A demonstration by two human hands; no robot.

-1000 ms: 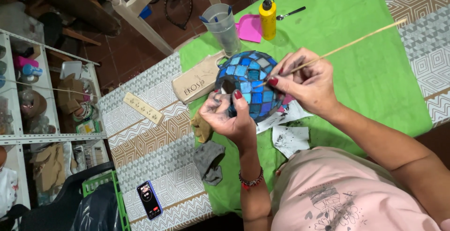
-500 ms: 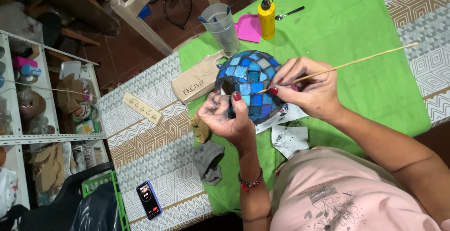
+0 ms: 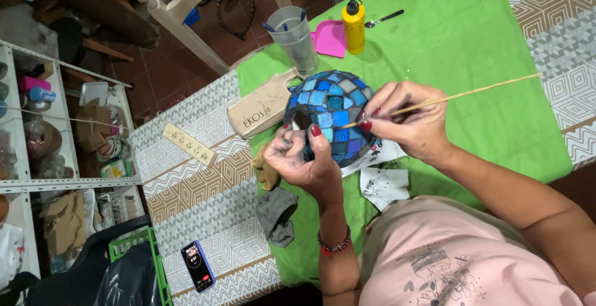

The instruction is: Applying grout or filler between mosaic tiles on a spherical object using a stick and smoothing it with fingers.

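Here, left hand (image 3: 304,160) cups blue mosaic globe (image 3: 332,116) above green cloth (image 3: 472,39) on worktop; right hand (image 3: 406,123) pinches thin wooden stick (image 3: 459,95), tip on tile seam. Best: steady globe, light strokes along grout lines.

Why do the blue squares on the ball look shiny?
Head view: room light glints off the glassy tiles on the mosaic ball, brightest near the top; the left hand and right hand look sharp, and the shelves at the left edge sit darker.

pink printed t-shirt (image 3: 472,262), red-painted nails, and a beaded bracelet (image 3: 334,244) on the left wrist.
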